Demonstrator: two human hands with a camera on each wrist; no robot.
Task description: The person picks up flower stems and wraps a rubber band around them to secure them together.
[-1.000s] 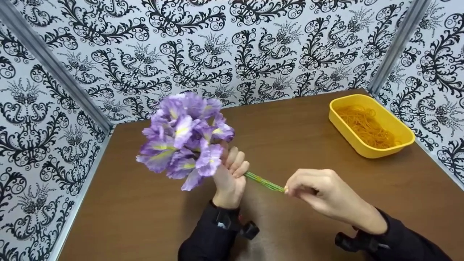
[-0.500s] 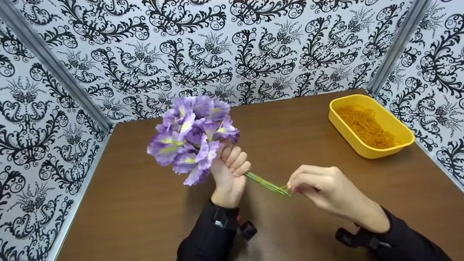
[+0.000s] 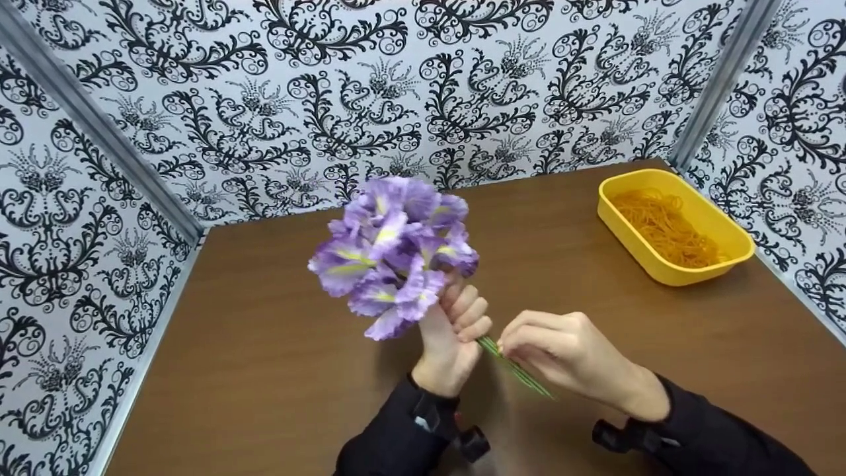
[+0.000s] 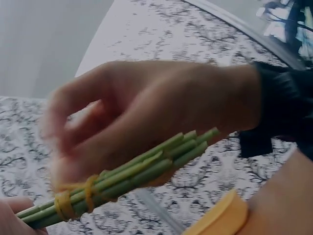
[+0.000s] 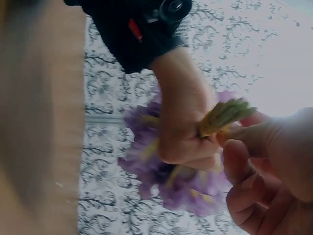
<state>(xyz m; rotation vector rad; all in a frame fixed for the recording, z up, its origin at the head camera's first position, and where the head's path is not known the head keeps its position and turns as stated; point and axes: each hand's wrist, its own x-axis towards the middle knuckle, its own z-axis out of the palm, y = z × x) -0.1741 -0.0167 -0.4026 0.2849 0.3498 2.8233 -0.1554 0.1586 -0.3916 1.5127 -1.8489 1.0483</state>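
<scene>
A bunch of purple artificial irises (image 3: 390,258) is gripped by the stems in my left hand (image 3: 453,344), its blooms up and to the left. Below that fist the green stems (image 3: 525,377) stick out toward the lower right. Yellow rubber bands (image 4: 88,196) circle the stems in the left wrist view, close to the left fingers. My right hand (image 3: 562,354) is at the stems just below the left fist. Its fingertips pinch a rubber band there, with a strand stretched toward them in the left wrist view. In the right wrist view the cut stem ends (image 5: 234,110) point past the right fingers.
A yellow plastic tub (image 3: 661,261) holding many loose rubber bands (image 3: 667,228) stands at the right rear of the brown table (image 3: 264,370). Black-and-white patterned panels (image 3: 423,99) enclose the back and sides.
The bouquet and left hand have moved right. My right hand has slid the pinched rubber band from the stem ends up toward the left fist, leaving the ends exposed below.
</scene>
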